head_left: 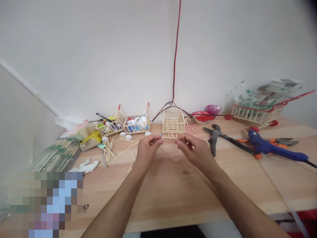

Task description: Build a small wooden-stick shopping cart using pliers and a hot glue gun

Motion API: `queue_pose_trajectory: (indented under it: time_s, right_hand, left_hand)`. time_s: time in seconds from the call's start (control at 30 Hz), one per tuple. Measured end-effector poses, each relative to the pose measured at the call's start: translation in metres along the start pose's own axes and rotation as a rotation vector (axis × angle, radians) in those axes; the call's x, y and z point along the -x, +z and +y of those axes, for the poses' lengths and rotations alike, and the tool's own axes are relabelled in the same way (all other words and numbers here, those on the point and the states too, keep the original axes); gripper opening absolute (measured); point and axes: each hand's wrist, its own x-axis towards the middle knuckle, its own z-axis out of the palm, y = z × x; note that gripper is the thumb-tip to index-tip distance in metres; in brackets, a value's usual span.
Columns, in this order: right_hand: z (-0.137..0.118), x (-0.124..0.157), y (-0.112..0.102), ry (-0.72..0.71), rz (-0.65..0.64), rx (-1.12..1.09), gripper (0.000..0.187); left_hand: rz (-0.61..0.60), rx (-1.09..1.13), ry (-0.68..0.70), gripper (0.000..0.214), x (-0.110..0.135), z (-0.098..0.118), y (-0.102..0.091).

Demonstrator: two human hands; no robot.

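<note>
Head view: beyond the left hand (149,144) and right hand (191,145), whose grip I cannot tell, a boxy pale-wood stick basket (173,121) has slats (171,127) fitted; its underframe (169,137) seems unfinished.

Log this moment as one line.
left hand: fingertips near small stick cart | right hand: fingertips near same cart | contact: unclear | blue glue gun: on table, right
</note>
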Motion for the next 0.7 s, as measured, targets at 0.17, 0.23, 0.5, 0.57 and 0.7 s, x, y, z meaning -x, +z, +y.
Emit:
queue_pose_trajectory:
  time_s: [0.17,0.23,0.5,0.57,0.7]
  right_hand:
    - [0.002,0.001,0.004,-0.079,-0.011,0.082,0.014]
    - [0.003,0.001,0.005,-0.102,-0.020,0.108,0.014]
    - [0.002,0.001,0.010,-0.124,-0.050,0.139,0.018]
    - [0.002,0.001,0.010,-0.123,-0.047,0.143,0.019]
    - [0.004,0.002,0.011,-0.119,-0.052,0.151,0.020]
  left_hand:
    - [-0.011,0.083,-0.047,0.018,0.006,0.005,0.000]
    - [-0.014,0.103,-0.056,0.017,0.008,0.008,0.000]
    - [-0.020,0.125,-0.027,0.016,0.012,0.011,0.001]
    - [-0.016,0.128,-0.023,0.017,0.012,0.011,0.001]
    - [-0.008,0.125,-0.017,0.016,0.012,0.012,0.001]
